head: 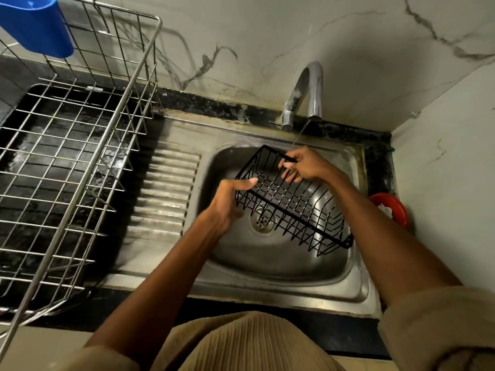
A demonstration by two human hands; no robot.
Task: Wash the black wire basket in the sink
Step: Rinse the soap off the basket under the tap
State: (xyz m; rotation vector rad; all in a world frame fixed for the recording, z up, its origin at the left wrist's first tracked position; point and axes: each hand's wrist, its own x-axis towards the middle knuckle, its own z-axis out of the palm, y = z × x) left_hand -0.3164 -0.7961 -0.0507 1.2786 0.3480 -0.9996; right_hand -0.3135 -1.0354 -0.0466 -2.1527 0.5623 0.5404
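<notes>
Both arms reached from beige sleeves (439,328) to hold the basket (292,202) over the sink (267,258).

Tilted above the drain (263,221), the basket was gripped at its near-left corner by the left hand (230,202), thumb on the rim. The right hand (302,165) pinched the far rim wire, the other fingers spread loosely. Thin water ran from the tap (308,92) toward the right hand. A red bowl (392,210) stood beside the sink on the right, a steel rack (69,162) on the left, with a blue cup (34,22) hanging on it.

black wire basket (292,202), glossy steel sink (281,263)
</notes>
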